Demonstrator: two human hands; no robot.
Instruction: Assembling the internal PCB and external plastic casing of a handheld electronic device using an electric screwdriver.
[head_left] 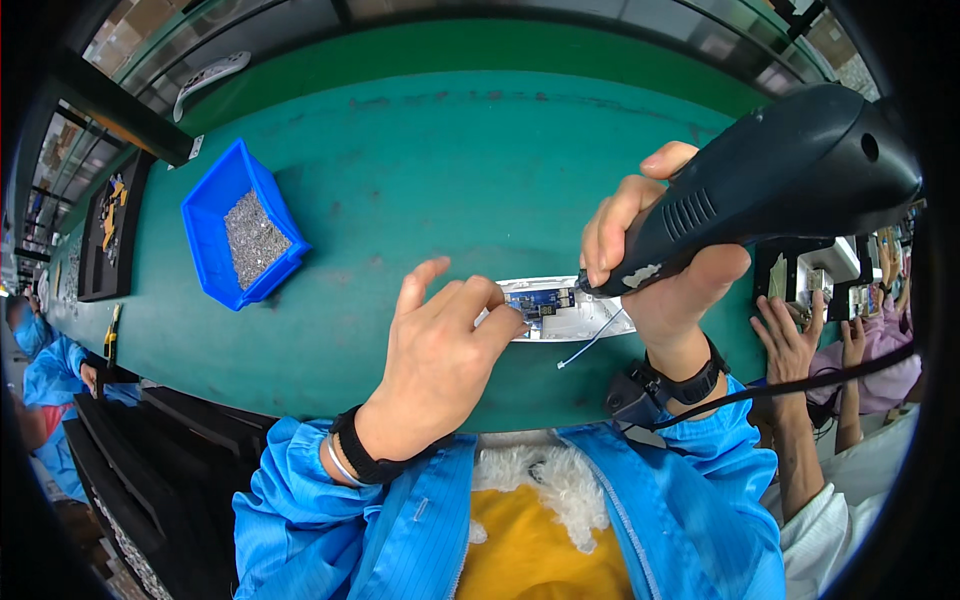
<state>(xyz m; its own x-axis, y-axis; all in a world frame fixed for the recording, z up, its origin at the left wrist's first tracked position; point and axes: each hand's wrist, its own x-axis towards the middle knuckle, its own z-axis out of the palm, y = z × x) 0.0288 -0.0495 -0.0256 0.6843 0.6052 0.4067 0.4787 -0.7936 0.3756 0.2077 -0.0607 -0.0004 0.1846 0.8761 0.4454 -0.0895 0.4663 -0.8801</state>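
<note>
My right hand [668, 295] is wrapped around a black electric screwdriver [770, 165], its tip down at the right part of a long white plastic housing [600, 318]. Inside the housing sits a blue circuit board [535, 303] with a small dark display. A thin blue wire [588, 344] with a white connector hangs over the near edge. My left hand [438, 345] is closed on the housing's left end, thumb and index finger at the board; that end is partly hidden beneath the fingers. A blue bin [208, 225] of small grey screws [255, 238] stands to the left.
On the green tabletop [430, 170], a black tray [92, 270] of small parts lies far left, near a yellow-handled tool [113, 325]. A white curved part [212, 78] rests at the back left. Co-workers' hands [788, 340] are close on the right; a black cable [800, 386] crosses there.
</note>
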